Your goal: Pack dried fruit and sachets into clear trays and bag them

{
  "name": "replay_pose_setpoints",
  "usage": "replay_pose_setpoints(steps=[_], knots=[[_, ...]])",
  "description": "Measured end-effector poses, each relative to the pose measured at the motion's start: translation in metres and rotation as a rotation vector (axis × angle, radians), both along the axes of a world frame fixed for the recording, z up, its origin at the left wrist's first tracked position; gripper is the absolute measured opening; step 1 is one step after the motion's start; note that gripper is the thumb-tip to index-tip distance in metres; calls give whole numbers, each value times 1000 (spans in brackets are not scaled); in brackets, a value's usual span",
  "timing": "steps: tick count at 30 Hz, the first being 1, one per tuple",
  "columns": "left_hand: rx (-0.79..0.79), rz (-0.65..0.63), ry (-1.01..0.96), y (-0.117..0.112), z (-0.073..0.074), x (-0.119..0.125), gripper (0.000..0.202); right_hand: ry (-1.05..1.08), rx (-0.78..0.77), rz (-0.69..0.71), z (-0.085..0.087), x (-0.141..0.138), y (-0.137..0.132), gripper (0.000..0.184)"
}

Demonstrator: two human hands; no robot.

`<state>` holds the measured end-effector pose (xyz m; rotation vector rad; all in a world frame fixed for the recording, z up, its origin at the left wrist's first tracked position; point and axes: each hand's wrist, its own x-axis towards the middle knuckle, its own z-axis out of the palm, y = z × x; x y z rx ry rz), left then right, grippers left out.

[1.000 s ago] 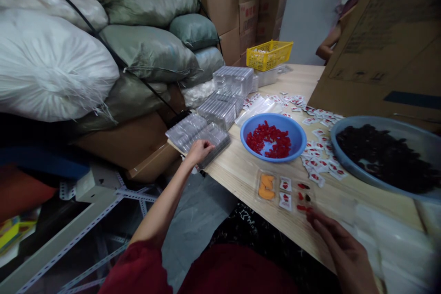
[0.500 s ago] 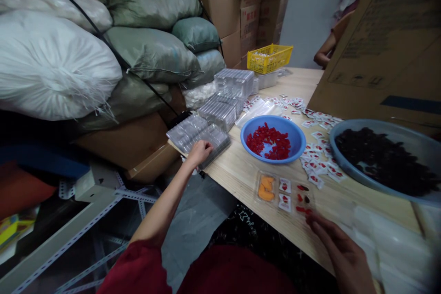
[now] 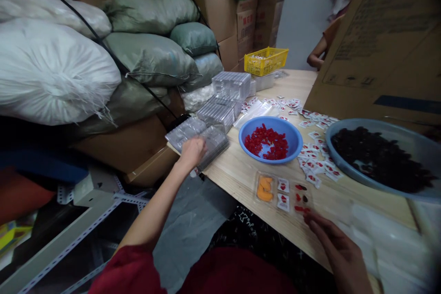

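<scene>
My left hand (image 3: 192, 150) is stretched out to the table's left corner, fingers curled on the top of a stack of clear plastic trays (image 3: 206, 140). My right hand (image 3: 339, 250) rests at the near table edge, fingertips touching the end of a filled clear tray (image 3: 283, 191) that holds orange pieces, small red-and-white packets and red bits. A blue bowl of red pieces (image 3: 270, 139) stands between the two hands.
A grey basin of dark pieces (image 3: 381, 158) sits on the right, with loose packets (image 3: 315, 156) scattered beside it. Further tray stacks (image 3: 230, 85) and a yellow basket (image 3: 265, 60) stand behind. A cardboard sheet (image 3: 382, 50), sacks (image 3: 151, 59) and another person's arm (image 3: 319, 53) surround the table.
My left hand has closed more tightly on the top clear tray and drawn slightly toward me. The right hand has barely moved; the view shifted a little.
</scene>
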<state>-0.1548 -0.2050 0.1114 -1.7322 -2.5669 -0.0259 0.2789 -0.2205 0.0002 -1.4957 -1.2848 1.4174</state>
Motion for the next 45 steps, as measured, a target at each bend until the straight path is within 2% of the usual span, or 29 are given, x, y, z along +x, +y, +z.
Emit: replay_pose_setpoints(steps=[2, 4, 5, 7, 9, 11, 14, 15, 17, 19, 24, 29, 32, 34, 36, 38, 40, 42, 45], knots=[[108, -90, -29, -11, 34, 12, 19, -2, 70, 19, 2, -5, 3, 47], [170, -241, -190, -22, 67, 36, 15, -5, 187, 63, 16, -14, 9, 43], [143, -328, -308, -26, 81, 51, 14, -9, 275, 91, 26, -21, 13, 44], [12, -503, -559, -29, 97, 80, 11, -25, 472, 143, 50, -33, 21, 55], [-169, -650, -810, -26, 96, 104, 10, -49, 601, 170, 69, -40, 28, 72], [-340, -716, -1053, -18, 81, 119, 9, -43, 578, 233, 77, -41, 32, 70], [-503, -667, -1366, -1, 49, 129, 7, 19, 448, 315, 64, -33, 29, 53], [-531, -645, -1442, 3, 39, 131, 6, 28, 442, 293, 57, -30, 28, 56], [-573, -623, -1542, 7, 24, 134, 7, 23, 466, 203, 42, -23, 25, 75], [-624, -635, -1593, 7, 15, 138, 8, 52, 460, 190, 32, -16, 25, 84], [-761, -680, -1725, 3, 2, 151, 17, 283, 294, 378, 28, -9, 29, 74], [-889, -701, -1866, 1, -18, 172, 31, 509, 195, 318, 35, -18, 30, 88], [-938, -702, -1956, 3, -28, 185, 37, 624, 70, 211, 35, -18, 36, 77], [-854, -607, -2027, 3, -35, 189, 35, 657, 10, 33, 31, -12, 41, 63], [-657, -445, -2107, -1, -45, 188, 35, 678, -15, -219, 21, -6, 44, 53], [-460, -312, -2143, -9, -57, 183, 41, 691, 7, -480, 9, -3, 43, 48], [-333, -253, -2086, -21, -73, 177, 46, 674, 59, -651, -5, -6, 36, 48], [-196, -203, -1942, -31, -91, 172, 50, 609, 113, -690, -19, -13, 27, 47], [83, -108, -1687, -30, -118, 167, 48, 394, 200, -614, -37, -23, 17, 45]])
